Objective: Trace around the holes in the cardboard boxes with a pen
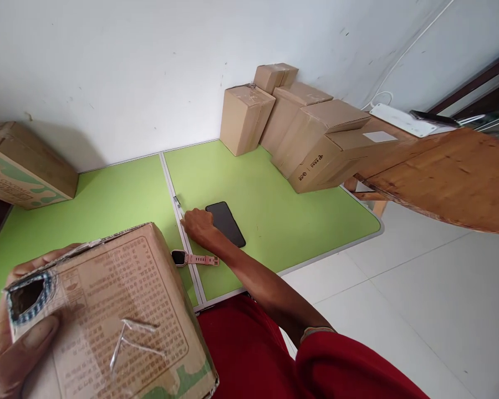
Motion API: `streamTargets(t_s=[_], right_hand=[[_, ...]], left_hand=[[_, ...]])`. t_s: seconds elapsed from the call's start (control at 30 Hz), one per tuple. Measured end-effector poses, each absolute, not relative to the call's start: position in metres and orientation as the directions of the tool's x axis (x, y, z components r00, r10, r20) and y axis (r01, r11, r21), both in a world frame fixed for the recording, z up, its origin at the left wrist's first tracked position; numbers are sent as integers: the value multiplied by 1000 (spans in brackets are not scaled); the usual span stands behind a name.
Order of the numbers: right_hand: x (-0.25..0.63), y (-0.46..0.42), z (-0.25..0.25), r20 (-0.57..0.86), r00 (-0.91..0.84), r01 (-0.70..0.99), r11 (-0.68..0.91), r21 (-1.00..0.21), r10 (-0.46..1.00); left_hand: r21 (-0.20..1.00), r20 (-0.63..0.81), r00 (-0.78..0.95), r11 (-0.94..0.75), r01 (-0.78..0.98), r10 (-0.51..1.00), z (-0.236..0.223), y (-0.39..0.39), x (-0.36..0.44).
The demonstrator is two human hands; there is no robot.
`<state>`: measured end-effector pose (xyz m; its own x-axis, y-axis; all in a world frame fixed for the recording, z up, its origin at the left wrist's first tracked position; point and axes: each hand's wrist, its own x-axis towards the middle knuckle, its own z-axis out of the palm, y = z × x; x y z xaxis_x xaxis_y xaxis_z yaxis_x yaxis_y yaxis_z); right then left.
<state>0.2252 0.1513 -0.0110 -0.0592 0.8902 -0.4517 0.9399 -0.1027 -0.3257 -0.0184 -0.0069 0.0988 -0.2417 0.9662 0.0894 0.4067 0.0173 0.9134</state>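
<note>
Brown cardboard forms the printed box (125, 299), gripped by the left hand (19, 338) over the near edge of the green table (270, 216); the right hand (199, 224) closes its fingers on a slim object (178, 204), beside the phone (227, 223); a pink watch (196, 259) lies nearer that edge.

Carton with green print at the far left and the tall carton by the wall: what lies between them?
Green tabletop, crossed by a pale seam strip, lies between the left carton and tall carton, in the head view.
</note>
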Motion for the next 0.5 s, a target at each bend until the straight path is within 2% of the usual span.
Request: streamTargets(t_s=[0.2, 0.3, 0.5], right_hand=[[266, 100, -1, -316, 233, 900, -327, -288, 920], [288, 78, -13, -319, 350, 844, -444, -299, 881], [313, 84, -38, -344, 344, 683, -484, -548, 874]], left_hand=[[974, 52, -261, 9, 228, 964, 113, -11, 17], [994, 20, -242, 7, 109, 970, 114, -15, 26], [993, 6, -214, 19, 115, 977, 106, -19, 18]])
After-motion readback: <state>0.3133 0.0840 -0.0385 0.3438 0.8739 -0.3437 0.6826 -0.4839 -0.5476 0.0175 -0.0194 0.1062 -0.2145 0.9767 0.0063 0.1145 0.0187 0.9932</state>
